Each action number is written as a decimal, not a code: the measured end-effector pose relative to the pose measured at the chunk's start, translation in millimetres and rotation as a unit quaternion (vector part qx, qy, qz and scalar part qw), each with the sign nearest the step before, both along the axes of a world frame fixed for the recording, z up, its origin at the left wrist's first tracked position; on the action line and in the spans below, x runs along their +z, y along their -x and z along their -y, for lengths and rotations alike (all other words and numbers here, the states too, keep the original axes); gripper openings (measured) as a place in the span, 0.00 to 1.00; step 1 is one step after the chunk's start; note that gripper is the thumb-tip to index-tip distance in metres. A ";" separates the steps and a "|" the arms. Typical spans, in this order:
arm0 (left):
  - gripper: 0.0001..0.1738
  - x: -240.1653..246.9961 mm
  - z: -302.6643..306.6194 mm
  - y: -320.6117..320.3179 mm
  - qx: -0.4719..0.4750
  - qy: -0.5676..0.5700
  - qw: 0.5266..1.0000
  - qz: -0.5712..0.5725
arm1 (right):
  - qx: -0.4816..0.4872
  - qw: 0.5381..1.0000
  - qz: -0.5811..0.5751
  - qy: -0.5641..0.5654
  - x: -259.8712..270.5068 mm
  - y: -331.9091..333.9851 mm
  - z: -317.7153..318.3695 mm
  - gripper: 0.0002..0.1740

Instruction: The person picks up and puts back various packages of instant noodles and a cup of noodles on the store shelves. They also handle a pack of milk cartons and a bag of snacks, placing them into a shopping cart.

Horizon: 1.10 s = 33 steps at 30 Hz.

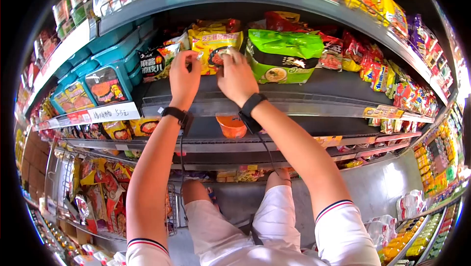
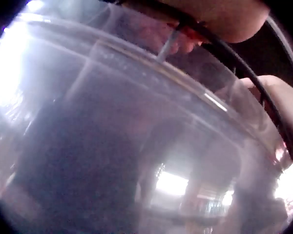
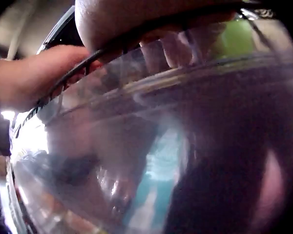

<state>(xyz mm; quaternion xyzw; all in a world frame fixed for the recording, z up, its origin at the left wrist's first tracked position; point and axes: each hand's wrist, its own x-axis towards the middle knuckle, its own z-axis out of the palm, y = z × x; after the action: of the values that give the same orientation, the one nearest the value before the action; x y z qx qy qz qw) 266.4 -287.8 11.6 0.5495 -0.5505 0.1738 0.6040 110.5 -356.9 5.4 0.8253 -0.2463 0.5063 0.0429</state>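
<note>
White sleeves (image 1: 341, 226) with dark and red trim sit nearest the camera, and both my bare forearms stretch forward from them, drawing closer together towards the wrists. My left hand (image 1: 186, 77) is raised from the wrist, fingers bent in towards the thumb with barely a gap, pinching at the left side of a yellow packet (image 1: 211, 40). My right hand (image 1: 238, 77) slants up and inward, its back turned to me, the curled fingers nipping the packet's right side. That packet stands on the dark shelf (image 1: 328, 84) between my hands, its printed front facing me. From the wrists, the hands show only in part past the clear guard (image 2: 112, 136), so the fingertip contact is hidden there. Black bands (image 1: 253, 103) circle my wrists, held above the shelf's front edge. Just right of the right hand stands a green packet (image 1: 284, 57); left of the left hand is a black-and-white packet (image 1: 153, 64), then stacked teal trays (image 1: 105, 87). Below my wrists, an orange bowl (image 1: 231, 126) sits on the lower shelf, and farther left a wire cart (image 1: 61, 187) holds more packets
</note>
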 end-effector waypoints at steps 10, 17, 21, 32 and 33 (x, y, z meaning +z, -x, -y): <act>0.27 39.5 -256.8 126.9 -0.050 0.009 0.994 0.100 | 0.171 0.962 0.130 0.167 71.8 71.3 -97.4 0.09; 0.51 -14.6 -362.9 155.0 0.096 0.220 0.970 0.038 | 0.443 0.878 -0.025 0.180 97.1 98.3 -203.1 0.15; 0.57 -11.9 -403.3 133.2 -0.120 0.169 0.978 0.036 | 0.512 0.851 0.048 0.106 69.7 93.7 -233.8 0.15; 0.49 -34.2 -441.2 111.0 0.184 0.158 0.966 0.090 | 0.583 0.795 0.160 -0.040 31.9 13.9 -278.1 0.18; 0.39 -40.3 -447.2 106.7 0.146 0.144 0.977 0.062 | 0.585 0.794 0.155 -0.066 25.7 1.3 -284.1 0.18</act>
<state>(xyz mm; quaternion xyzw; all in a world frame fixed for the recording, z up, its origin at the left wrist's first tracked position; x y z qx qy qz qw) 159.7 159.4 -28.7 0.5194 -0.4700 0.3714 0.6094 109.2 -72.7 31.1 0.7236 0.2471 0.5381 -0.3547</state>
